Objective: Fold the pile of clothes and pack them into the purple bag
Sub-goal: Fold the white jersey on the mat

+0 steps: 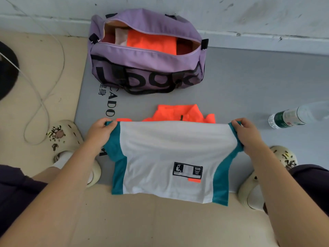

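The left hand and the right hand each pinch an upper corner of a white and teal sports shirt, fingers curled round the cloth, holding it stretched wide and hanging over the floor. Held taut by both corners like this, the shirt probably hangs flat so it can be laid down or folded cleanly. Its lower hem droops toward the person, with a black basketball patch showing on the front.

Beyond the shirt, an orange collared garment lies on the grey mat, mostly hidden behind the raised shirt, so its shape and whether it is folded cannot be made out. The purple bag sits further off against the wall, unzipped, its mouth facing up, likely to take folded pieces easily. An orange folded item and something pale beside it already lie inside; the rest of the interior is hidden.

A clear water bottle lies on the mat to the right, cut off at the frame edge.
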Demonstrator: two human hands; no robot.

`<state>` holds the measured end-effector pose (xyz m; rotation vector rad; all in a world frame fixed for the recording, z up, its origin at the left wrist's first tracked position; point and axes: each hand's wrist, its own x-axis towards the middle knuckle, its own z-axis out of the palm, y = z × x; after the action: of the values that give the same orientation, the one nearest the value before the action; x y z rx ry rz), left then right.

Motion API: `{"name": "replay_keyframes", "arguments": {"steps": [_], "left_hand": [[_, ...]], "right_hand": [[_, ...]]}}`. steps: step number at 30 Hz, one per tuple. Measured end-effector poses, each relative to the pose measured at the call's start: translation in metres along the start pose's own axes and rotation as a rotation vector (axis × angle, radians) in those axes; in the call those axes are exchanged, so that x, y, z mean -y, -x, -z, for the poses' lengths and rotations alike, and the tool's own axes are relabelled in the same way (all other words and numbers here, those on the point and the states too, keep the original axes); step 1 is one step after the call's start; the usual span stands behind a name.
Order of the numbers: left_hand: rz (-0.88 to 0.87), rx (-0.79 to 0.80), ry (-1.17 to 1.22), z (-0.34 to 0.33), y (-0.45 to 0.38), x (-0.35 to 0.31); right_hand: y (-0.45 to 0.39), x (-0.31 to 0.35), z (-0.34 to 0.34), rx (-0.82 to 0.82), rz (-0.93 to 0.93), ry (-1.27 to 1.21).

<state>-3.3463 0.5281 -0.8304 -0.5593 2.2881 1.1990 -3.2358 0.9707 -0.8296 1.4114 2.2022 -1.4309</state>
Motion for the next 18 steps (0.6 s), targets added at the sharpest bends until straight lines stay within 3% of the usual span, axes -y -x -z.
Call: {"name": "replay_keyframes", "arguments": {"steps": [4, 12, 15, 18], "left_hand": [[-0.048, -0.05, 0.046, 0.005, 0.0, -0.003], [-0.232, -0.317, 0.406, 0.043, 0.042, -0.104], [-0.315, -0.315, 0.644, 0.069, 0.083, -0.151], [-0.41, -0.317, 0.733, 0.089, 0.125, -0.173]], "right_hand": [[0.0, 0.003, 0.014, -0.015, 0.02, 0.029], [0.053, 0.109, 0.061, -0.056, 0.277, -0.336], [0.094, 0.153, 0.091, -0.138, 0.367, -0.468], [0.134, 0.171, 0.114, -0.225, 0.432, -0.61]]}}
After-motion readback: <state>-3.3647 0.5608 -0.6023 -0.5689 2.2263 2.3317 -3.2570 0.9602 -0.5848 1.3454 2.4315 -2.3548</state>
